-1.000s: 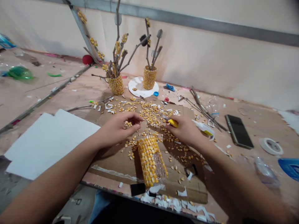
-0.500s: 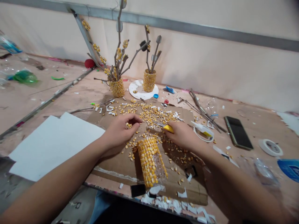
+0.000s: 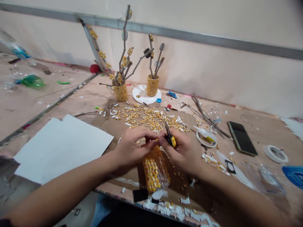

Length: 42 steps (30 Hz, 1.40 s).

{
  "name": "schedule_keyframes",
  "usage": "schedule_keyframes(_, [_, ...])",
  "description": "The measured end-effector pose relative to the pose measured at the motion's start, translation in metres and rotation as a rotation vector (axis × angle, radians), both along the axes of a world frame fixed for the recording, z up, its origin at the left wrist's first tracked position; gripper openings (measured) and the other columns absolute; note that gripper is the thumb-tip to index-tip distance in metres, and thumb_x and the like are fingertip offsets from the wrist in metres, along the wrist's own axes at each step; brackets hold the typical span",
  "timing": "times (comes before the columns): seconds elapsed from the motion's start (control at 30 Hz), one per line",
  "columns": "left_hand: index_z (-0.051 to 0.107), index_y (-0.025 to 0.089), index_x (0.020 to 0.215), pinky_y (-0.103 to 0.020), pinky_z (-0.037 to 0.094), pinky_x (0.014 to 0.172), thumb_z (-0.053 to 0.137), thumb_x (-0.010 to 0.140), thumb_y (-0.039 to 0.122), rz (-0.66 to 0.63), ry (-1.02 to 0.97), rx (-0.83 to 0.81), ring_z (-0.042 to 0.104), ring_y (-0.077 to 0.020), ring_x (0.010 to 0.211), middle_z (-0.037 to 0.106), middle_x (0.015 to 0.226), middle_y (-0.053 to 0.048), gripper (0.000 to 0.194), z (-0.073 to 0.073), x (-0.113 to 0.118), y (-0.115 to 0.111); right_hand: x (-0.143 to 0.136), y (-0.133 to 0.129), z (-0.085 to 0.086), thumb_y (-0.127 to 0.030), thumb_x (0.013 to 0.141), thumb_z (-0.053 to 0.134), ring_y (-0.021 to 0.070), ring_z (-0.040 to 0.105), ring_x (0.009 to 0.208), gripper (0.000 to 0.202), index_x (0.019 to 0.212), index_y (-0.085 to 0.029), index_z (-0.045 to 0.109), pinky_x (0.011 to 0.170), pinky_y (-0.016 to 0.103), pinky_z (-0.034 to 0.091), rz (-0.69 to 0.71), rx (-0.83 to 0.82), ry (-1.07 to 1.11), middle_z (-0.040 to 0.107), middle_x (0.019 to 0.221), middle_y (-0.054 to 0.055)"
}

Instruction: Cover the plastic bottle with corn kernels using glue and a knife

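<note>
A clear plastic cylinder partly covered in corn kernels (image 3: 152, 173) lies on the brown cardboard (image 3: 197, 197), its far end under my hands. My right hand (image 3: 181, 146) is closed round a yellow and black cutter (image 3: 173, 142), the blade pointing up and away. The thumb and fingertips of my left hand (image 3: 137, 143) are pinched together at my right fingertips, over the cylinder's far end. What they pinch is too small to make out. Loose kernels (image 3: 151, 118) and white scraps are scattered just beyond both hands.
Two kernel-covered pots (image 3: 121, 92) with twigs stand at the back, one on a white disc (image 3: 139, 94). White sheets (image 3: 63, 145) lie at left. Toward the right are a glue bottle (image 3: 205, 135), a phone (image 3: 241, 138), a tape roll (image 3: 276, 153) and dry sticks (image 3: 205, 113).
Both hands have come together over the cylinder's far end. My left fingertips have closed, and the cutter's blade has turned from pointing left to pointing up.
</note>
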<state>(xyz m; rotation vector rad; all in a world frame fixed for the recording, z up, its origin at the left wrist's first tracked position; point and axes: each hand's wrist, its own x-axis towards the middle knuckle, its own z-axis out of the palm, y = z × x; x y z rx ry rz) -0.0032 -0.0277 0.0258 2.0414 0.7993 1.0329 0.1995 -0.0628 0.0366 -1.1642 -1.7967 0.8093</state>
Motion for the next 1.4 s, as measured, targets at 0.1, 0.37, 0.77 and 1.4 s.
schedule_keyframes(0.1, [0.08,0.019,0.095,-0.029,0.057,0.075,0.072,0.096,0.025,0.018,-0.026,-0.001,0.076,-0.0172,0.078,0.084,0.089,-0.006,0.009,0.001,0.001,-0.002,-0.001,-0.002,-0.001,-0.037,0.102,0.058,0.0151,0.056,0.063,0.019,0.09,-0.022,0.062,0.061,0.028,0.044,-0.044,-0.012,-0.033,0.063,0.073,-0.001])
schedule_keyframes(0.37, [0.08,0.018,0.094,-0.032,0.06,0.073,0.072,0.094,0.032,0.096,-0.088,-0.307,0.075,-0.018,0.072,0.084,0.085,-0.006,0.016,0.0,-0.006,0.001,0.017,0.008,-0.008,-0.077,0.102,0.04,0.0146,0.044,0.053,0.059,0.079,-0.024,0.05,0.055,0.029,0.031,-0.049,0.168,-0.252,0.048,0.061,-0.003])
schedule_keyframes(0.77, [0.075,0.017,0.089,-0.026,0.052,0.071,0.07,0.098,0.029,-0.076,-0.116,-0.339,0.067,-0.0136,0.072,0.08,0.085,-0.005,0.016,0.001,-0.009,0.001,0.017,0.007,-0.014,-0.06,0.109,0.037,0.015,0.044,0.054,0.051,0.075,-0.023,0.05,0.054,0.03,0.026,0.005,0.353,-0.561,0.051,0.061,0.0])
schedule_keyframes(1.4, [0.072,0.016,0.078,-0.025,0.047,0.061,0.076,0.089,0.024,-0.28,-0.272,-0.349,0.057,-0.0124,0.062,0.068,0.069,-0.003,0.015,-0.006,-0.015,0.003,0.025,0.014,-0.027,-0.066,0.111,0.035,0.0138,0.043,0.05,0.058,0.075,-0.024,0.05,0.053,0.029,0.027,-0.202,0.365,-0.392,0.047,0.057,-0.003])
